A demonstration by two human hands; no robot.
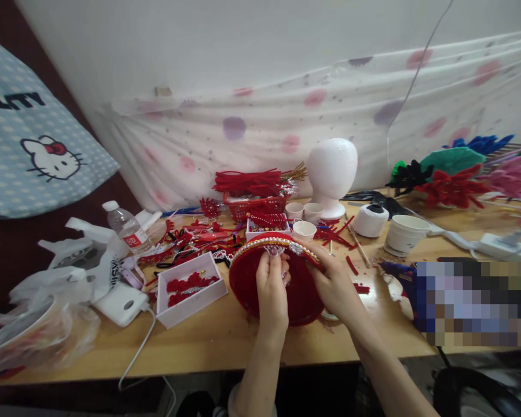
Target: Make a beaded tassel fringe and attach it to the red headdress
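A round, deep red hat-like piece (pixel 245 285) is held over the front of the table. White pearl and gold trim (pixel 260 243) runs along its upper rim. My left hand (pixel 272 286) is closed in a pinch at the middle of this rim, on a small silvery pink ornament (pixel 274 251); whether it is fixed to the rim I cannot tell. My right hand (pixel 333 279) grips the right side of the rim, with the fingers partly hidden behind it. Another sparkling ornament (pixel 296 249) sits on the trim between the hands.
A white box (pixel 191 313) with red pieces lies to the left, near a plastic bottle (pixel 129 229) and bags. Behind are a red basket (pixel 254 205), paper cups (pixel 304 231) and a white foam head (pixel 332 168). Thread (pixel 371 221) and fuzzy flowers (pixel 454 185) stand right.
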